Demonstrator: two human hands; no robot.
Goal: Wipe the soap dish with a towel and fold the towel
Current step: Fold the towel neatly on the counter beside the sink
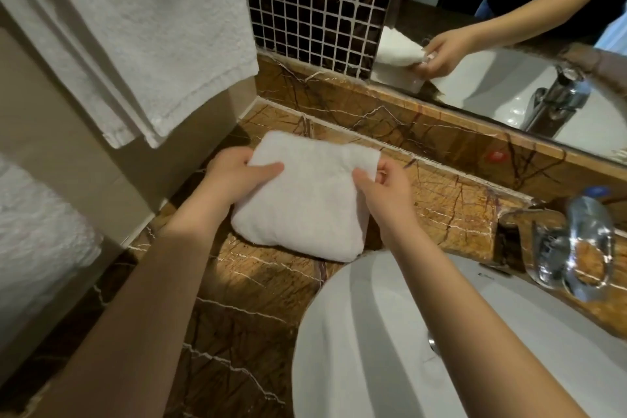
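While the folded white towel [302, 200] lay on the marble counter [237, 282], in the back-left corner just left of the basin [390, 332], both hands were on it. Left hand [234, 176] pinched the far-left corner, thumb on top, fingers under the edge. Right hand [386, 190] pinched the far-right corner the same way. Both closed on cloth, neither spread flat.

Judgement: fold step in hand and nearly done; towel was already a compact, thick, roughly square pad. Wiping looked finished, but no soap dish was identifiable in view, so can't confirm. Next move probably calls for squaring the far edge, pressing the pad flat, then letting go. Thick terry tends to spring open, so some downward pressure needed.

Around it: hanging white towels [142, 37] above left, clear of the pad. Mosaic tile wall [315, 3] and mirror [509, 27] behind. Chrome faucet [543, 248] and plastic water bottle [590, 241] right of the basin, well apart. Nothing blocked the hands.
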